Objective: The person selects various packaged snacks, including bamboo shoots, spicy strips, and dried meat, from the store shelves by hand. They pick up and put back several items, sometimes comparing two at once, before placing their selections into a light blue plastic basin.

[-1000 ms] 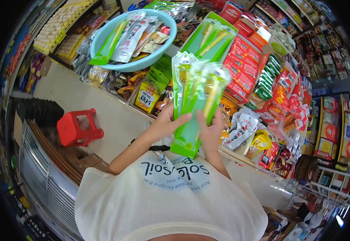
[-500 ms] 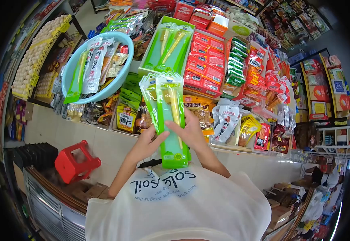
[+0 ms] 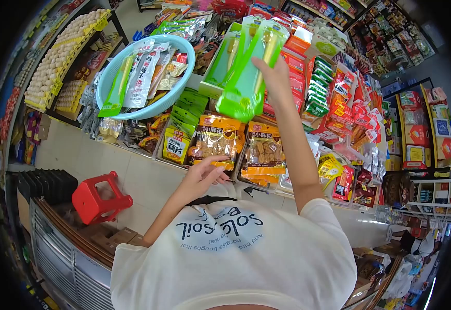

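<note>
Overhead, the right hand (image 3: 273, 72) was clamped on a bundle of green snack packs (image 3: 246, 67), long, flat, glossy plastic sleeves with clear windows showing yellow stick-shaped contents. The bundle's long axis ran diagonally, its upper end pointing up and right toward the shelves and its bright green lower end hanging down and left. It was raised above the green display tray (image 3: 220, 62), which held similar packs. The left hand (image 3: 204, 175) held nothing, fingers loosely apart, just below the orange biscuit bags (image 3: 217, 142), crinkled foil pouches. A round, smooth, light-blue plastic basin (image 3: 184, 77) of assorted packets sat to the left.
</note>
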The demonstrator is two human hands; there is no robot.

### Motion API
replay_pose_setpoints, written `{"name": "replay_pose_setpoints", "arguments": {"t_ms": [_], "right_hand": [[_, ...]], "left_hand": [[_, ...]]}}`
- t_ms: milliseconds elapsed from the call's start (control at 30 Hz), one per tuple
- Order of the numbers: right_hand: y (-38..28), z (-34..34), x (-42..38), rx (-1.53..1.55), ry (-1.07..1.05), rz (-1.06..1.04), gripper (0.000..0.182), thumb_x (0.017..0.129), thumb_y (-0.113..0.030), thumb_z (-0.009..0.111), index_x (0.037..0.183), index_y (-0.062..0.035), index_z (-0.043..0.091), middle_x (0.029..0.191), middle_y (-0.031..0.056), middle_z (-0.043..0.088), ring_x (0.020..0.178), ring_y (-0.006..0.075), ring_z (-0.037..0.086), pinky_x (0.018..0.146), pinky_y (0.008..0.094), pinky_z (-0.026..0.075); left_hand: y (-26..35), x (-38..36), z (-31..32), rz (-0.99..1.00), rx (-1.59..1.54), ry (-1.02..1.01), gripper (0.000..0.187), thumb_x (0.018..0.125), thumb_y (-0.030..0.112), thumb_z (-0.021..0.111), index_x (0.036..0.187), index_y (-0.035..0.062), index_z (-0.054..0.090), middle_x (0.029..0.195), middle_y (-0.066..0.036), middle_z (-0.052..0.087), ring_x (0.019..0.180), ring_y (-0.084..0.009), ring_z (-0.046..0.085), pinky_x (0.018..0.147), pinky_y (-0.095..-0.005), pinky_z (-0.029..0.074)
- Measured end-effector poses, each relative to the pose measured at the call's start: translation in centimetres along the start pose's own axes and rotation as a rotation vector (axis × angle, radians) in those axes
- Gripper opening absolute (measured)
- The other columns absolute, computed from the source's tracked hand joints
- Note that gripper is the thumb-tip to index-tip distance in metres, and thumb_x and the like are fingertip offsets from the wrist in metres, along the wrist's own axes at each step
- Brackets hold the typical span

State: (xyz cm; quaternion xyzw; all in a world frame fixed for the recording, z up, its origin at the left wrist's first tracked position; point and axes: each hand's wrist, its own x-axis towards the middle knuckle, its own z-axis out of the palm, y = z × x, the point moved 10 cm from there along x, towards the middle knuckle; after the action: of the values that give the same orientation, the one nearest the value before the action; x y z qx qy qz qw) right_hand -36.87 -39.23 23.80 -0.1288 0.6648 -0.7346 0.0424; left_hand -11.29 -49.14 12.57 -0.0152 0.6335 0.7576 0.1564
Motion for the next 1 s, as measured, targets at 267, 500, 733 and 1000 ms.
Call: {"name": "replay_pose_setpoints", "arguments": {"t_ms": [267,500,733,1000], "right_hand": [[-2.7,2.0,-4.7,-0.653,0.036,-0.462,0.075,0.088,-0.018,0.066,0.144,0.0063,0.023,0.141,0.0269,0.04,0.129,0.032,0.044,0.108,0.0381,0.035],[1.5,4.3,-15.9,-0.634,-0.017,-0.395,0.046,0.087,-0.012,0.064,0.129,-0.001,0.049,0.124,0.0194,0.054,0.112,0.0358,0.056,0.094,0.0406,0.046],[4.5,3.9,-20.0,-0.665,-0.014,-0.355,0.032,0.085,-0.008,0.063,0.117,-0.0037,0.059,0.122,0.0144,0.057,0.106,0.0335,0.059,0.087,0.0387,0.05],[4.8,2.6,-21.1,-0.615,-0.025,-0.356,0.022,0.084,0.001,0.061,0.106,-0.0019,0.064,0.114,0.0134,0.061,0.098,0.0301,0.064,0.08,0.0351,0.053]], "left_hand": [[-1.0,-0.7,-1.8,0.021,-0.01,0.094,0.034,0.098,0.016,0.052,0.13,0.0036,0.05,0.091,-0.011,0.068,0.082,-0.0131,0.065,0.074,-0.0245,0.053],[-1.3,-0.2,-2.3,0.032,-0.027,0.113,0.029,0.098,0.014,0.053,0.124,0.002,0.053,0.089,-0.011,0.068,0.08,-0.0137,0.066,0.073,-0.0246,0.054],[-1.8,0.6,-0.6,-0.029,0.025,0.032,0.027,0.099,0.017,0.051,0.122,0.0016,0.051,0.092,-0.012,0.068,0.082,-0.0154,0.066,0.073,-0.0259,0.052],[-2.5,1.8,0.8,-0.027,0.031,0.031,0.021,0.098,0.016,0.054,0.112,0.001,0.052,0.088,-0.01,0.068,0.078,-0.0131,0.066,0.07,-0.0251,0.052]]}}
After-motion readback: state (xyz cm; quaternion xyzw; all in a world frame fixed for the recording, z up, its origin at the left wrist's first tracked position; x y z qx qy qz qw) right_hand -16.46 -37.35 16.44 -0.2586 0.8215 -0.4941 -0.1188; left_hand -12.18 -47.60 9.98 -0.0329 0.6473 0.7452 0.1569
